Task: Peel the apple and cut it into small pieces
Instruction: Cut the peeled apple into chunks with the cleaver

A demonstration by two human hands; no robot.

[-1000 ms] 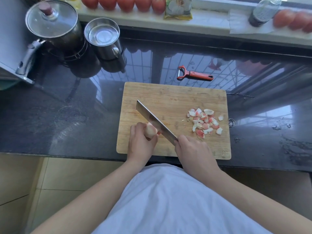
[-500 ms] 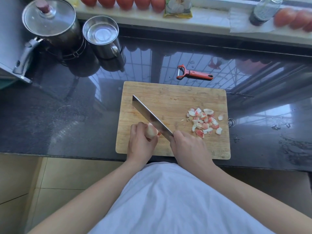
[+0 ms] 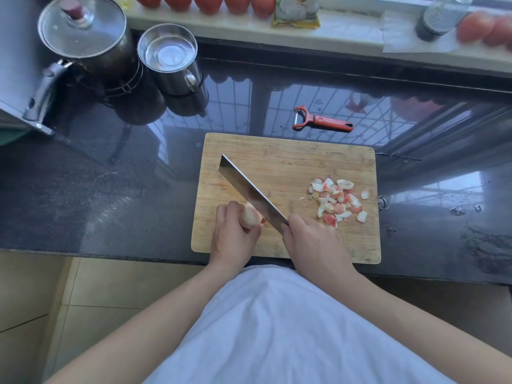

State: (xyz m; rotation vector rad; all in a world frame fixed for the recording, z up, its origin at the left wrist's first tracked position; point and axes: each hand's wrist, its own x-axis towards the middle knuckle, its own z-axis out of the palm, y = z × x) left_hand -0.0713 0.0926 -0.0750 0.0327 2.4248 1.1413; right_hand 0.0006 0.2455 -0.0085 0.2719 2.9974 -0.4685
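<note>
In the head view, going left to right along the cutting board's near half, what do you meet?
Left hand gripping the apple piece → cleaver → right hand on its handle → pile of cut apple pieces → bare right edge of the cutting board.

Your left hand (image 3: 231, 236) is gripping the apple piece (image 3: 250, 214) while your right hand (image 3: 313, 245) is holding the cleaver (image 3: 249, 194) against it

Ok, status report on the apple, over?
Left hand holds pale apple chunk. Right hand grips steel cleaver against it. Cut pieces piled right; nothing blocking.
</note>
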